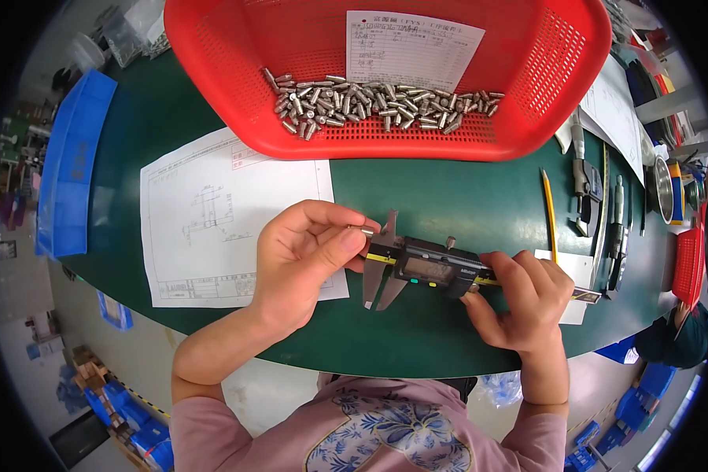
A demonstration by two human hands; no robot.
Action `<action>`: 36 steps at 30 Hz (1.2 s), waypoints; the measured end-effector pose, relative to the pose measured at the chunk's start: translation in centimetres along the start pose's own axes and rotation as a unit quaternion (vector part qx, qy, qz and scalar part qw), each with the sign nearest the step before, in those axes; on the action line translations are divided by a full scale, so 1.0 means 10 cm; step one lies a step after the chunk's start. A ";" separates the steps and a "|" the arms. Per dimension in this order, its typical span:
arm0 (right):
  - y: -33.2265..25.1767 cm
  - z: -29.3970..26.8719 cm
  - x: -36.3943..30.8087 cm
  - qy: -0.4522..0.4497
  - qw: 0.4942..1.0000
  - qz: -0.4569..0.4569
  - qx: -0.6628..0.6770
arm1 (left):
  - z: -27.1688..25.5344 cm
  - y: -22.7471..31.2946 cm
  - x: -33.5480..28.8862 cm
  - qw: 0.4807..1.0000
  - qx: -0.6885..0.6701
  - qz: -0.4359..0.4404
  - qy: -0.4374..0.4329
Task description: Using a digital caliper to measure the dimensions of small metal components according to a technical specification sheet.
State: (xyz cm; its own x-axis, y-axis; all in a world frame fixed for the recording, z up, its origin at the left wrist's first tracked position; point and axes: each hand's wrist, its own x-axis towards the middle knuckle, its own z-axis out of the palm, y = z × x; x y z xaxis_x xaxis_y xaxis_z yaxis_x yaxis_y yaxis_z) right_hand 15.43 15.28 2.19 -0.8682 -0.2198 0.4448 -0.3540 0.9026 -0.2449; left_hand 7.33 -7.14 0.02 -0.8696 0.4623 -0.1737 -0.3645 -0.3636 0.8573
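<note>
Between the thumb and fingers of my left hand (307, 256) is a small metal pin (364, 230), mostly covered by the fingertips. Its free end points toward the upper jaws of a digital caliper (426, 269); whether the two touch I cannot tell. My right hand (527, 299) is closed around the caliper's beam, thumb below by the slider. The caliper's long lower jaws hang a little apart, with nothing between them. Beneath my left hand lies a technical drawing on white paper (177, 244). Many similar metal pins (385, 102) lie in the red basket (307, 149) beyond my hands.
A printed sheet (414, 49) leans inside the basket. At the right lie a yellow pencil (548, 208), a micrometer (586, 181), a second micrometer (618, 228) and a metal bowl (663, 189). A blue bin (72, 169) stands at the left edge of the green table (440, 338).
</note>
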 end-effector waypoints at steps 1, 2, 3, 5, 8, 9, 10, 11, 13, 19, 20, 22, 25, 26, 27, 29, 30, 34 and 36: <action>0.00 0.00 0.00 -0.001 1.000 0.001 0.002 | 0.00 0.00 0.00 1.000 0.006 0.006 -0.005; 0.00 -0.01 0.00 -0.001 1.000 -0.001 0.002 | 0.00 0.00 0.00 1.000 0.006 0.007 -0.004; 0.00 -0.02 0.00 -0.004 1.000 0.000 0.000 | -0.01 -0.01 -0.01 0.999 0.019 0.024 -0.013; 0.00 -0.03 0.00 -0.006 1.000 0.000 -0.003 | -0.01 -0.02 -0.01 0.998 0.031 0.042 -0.021; -0.02 -0.04 -0.01 -0.001 1.000 0.003 -0.006 | 0.00 -0.03 -0.03 0.996 0.039 0.069 -0.032; -0.02 -0.05 -0.02 -0.003 1.000 0.005 -0.005 | 0.00 -0.04 -0.03 0.995 0.042 0.085 -0.034; -0.02 -0.05 -0.03 -0.006 1.000 0.008 -0.004 | 0.00 -0.05 -0.04 0.993 0.045 0.101 -0.037; -0.03 -0.05 -0.03 -0.005 1.000 0.008 -0.005 | -0.01 -0.06 -0.04 0.993 0.045 0.101 -0.038; -0.03 -0.04 -0.04 -0.008 1.000 0.011 -0.004 | -0.02 -0.08 -0.05 0.993 0.046 0.104 -0.036; -0.03 -0.07 -0.05 -0.009 1.000 0.016 -0.006 | -0.01 -0.10 -0.04 0.993 0.052 0.102 -0.040; -0.03 -0.07 -0.04 -0.012 1.000 0.021 -0.008 | -0.01 -0.10 -0.04 0.993 0.049 0.097 -0.042; -0.03 -0.07 -0.01 -0.017 1.000 0.012 -0.008 | -0.02 -0.08 -0.02 0.991 0.048 0.118 -0.038; 0.00 -0.03 -0.02 -0.001 1.000 0.010 0.004 | -0.04 -0.09 -0.02 0.993 0.044 0.106 -0.033; 0.00 -0.04 -0.02 -0.001 1.000 0.012 0.002 | -0.04 -0.10 -0.01 0.993 0.043 0.109 -0.029; 0.00 -0.04 -0.02 -0.003 1.000 0.013 -0.002 | -0.03 -0.10 -0.01 0.993 0.042 0.108 -0.031; 0.00 -0.04 -0.03 -0.004 1.000 0.013 -0.006 | -0.01 -0.10 -0.02 0.993 0.045 0.108 -0.025; 0.00 -0.04 -0.03 -0.004 1.000 0.013 -0.007 | -0.01 -0.10 -0.02 0.993 0.046 0.109 -0.025; -0.02 -0.04 -0.03 -0.008 1.000 0.016 -0.013 | -0.01 -0.09 -0.02 0.993 0.045 0.103 -0.021; -0.01 -0.04 -0.04 -0.005 1.000 0.015 -0.012 | 0.00 -0.08 -0.02 0.993 0.053 0.103 -0.017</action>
State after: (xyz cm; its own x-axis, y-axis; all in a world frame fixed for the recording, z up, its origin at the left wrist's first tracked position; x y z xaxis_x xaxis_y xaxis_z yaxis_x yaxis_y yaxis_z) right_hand 15.95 15.40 2.37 -0.8814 -0.1969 0.4294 -0.3200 0.9175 -0.2363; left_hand 7.82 -6.95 -0.64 -0.9092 0.4155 0.0256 -0.1418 -0.3669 0.9194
